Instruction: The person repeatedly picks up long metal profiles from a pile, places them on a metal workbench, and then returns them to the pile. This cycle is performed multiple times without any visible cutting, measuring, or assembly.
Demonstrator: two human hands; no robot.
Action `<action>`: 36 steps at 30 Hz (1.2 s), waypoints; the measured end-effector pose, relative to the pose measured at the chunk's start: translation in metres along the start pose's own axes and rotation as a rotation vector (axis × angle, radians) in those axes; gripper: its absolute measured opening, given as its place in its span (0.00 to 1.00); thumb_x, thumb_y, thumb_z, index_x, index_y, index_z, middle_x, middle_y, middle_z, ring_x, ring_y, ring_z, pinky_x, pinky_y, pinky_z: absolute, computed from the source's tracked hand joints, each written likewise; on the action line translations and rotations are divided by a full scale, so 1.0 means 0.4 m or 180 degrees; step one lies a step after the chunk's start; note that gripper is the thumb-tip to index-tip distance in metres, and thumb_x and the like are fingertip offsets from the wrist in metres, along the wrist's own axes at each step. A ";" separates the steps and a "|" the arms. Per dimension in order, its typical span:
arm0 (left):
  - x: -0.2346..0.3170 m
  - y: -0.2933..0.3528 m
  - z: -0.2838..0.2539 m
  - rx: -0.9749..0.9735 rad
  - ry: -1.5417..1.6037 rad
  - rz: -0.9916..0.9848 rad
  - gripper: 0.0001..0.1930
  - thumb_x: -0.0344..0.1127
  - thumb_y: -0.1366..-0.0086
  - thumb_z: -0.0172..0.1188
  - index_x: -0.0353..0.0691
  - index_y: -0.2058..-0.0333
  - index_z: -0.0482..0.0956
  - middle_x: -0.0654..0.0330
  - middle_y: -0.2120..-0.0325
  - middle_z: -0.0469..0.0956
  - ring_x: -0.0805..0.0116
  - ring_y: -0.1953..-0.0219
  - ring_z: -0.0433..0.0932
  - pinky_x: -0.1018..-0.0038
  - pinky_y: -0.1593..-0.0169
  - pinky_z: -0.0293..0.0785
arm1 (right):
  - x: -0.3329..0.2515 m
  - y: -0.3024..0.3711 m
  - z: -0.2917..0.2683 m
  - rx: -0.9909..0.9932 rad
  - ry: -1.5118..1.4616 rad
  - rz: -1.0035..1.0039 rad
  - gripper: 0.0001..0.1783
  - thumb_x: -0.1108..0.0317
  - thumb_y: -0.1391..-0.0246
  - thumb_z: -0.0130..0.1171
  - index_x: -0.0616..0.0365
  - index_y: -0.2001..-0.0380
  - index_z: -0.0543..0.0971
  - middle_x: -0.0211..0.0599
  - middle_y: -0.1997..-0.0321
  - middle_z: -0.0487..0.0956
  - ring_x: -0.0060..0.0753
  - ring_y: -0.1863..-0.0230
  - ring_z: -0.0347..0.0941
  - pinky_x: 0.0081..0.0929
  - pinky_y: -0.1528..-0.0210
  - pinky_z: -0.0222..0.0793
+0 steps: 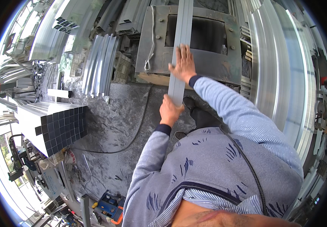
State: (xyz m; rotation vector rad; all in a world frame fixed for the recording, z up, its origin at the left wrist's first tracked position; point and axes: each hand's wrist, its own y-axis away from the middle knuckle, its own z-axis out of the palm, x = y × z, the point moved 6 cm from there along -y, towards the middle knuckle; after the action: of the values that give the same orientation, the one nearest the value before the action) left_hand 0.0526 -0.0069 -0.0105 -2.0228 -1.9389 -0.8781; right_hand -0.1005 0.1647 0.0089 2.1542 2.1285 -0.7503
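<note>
A long grey aluminium profile [176,89] runs from just in front of me, away over the metal-topped stand and out at the top of the view. My left hand [170,112] has its fingers wrapped round the near end of the profile. Farther along, my right hand [185,65] lies on the profile's upper face with its fingers stretched out. The profile rests across the stand [212,62], beside a dark rectangular opening. The underside of the profile and some left fingertips are hidden.
A bundle of square tubes [67,126] lies at the left, with upright profiles [101,64] behind it. A black cable [143,117] crosses the floor. Long metal sheets [271,68] line the right side. A blue toolbox [108,205] sits at the lower left.
</note>
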 end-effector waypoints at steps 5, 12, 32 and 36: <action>-0.170 0.250 0.059 -0.0256 0.0011 -0.0326 0.39 0.48 0.47 0.83 0.32 0.49 0.67 0.36 0.53 0.82 0.34 0.50 0.86 0.47 0.47 0.84 | -0.133 0.282 0.015 -0.0474 -0.0053 0.0067 0.55 0.44 0.40 0.68 0.70 0.21 0.60 0.63 0.14 0.51 0.70 0.12 0.41 0.63 0.16 0.49; -0.318 0.506 0.062 -0.0308 0.0001 -0.0469 0.40 0.50 0.46 0.82 0.32 0.49 0.67 0.34 0.53 0.82 0.33 0.51 0.86 0.47 0.48 0.84 | -0.265 0.536 0.029 -0.0777 -0.0078 0.0035 0.58 0.42 0.38 0.68 0.69 0.19 0.56 0.61 0.13 0.46 0.69 0.11 0.34 0.63 0.17 0.46; -0.403 0.737 -0.062 -0.0426 0.0306 -0.0203 0.37 0.51 0.35 0.76 0.29 0.39 0.72 0.31 0.49 0.85 0.34 0.47 0.87 0.49 0.44 0.83 | -0.287 0.858 0.126 -0.2406 -0.5680 0.3647 0.26 0.62 0.36 0.70 0.62 0.39 0.80 0.49 0.41 0.86 0.51 0.38 0.81 0.57 0.31 0.75; -0.512 0.717 -0.026 -0.0675 0.1942 -0.0749 0.25 0.44 0.19 0.58 0.31 0.34 0.81 0.48 0.45 0.88 0.59 0.46 0.88 0.63 0.41 0.82 | -0.286 0.875 0.145 -0.2165 -0.5689 0.3559 0.25 0.66 0.35 0.69 0.69 0.39 0.80 0.52 0.40 0.86 0.53 0.38 0.82 0.55 0.31 0.77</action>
State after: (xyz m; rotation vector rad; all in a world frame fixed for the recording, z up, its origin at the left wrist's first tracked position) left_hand 0.3338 -0.2175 -0.0416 -1.3823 -1.7896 -1.5906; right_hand 0.2178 0.0135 -0.1123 0.9454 0.1103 -0.8886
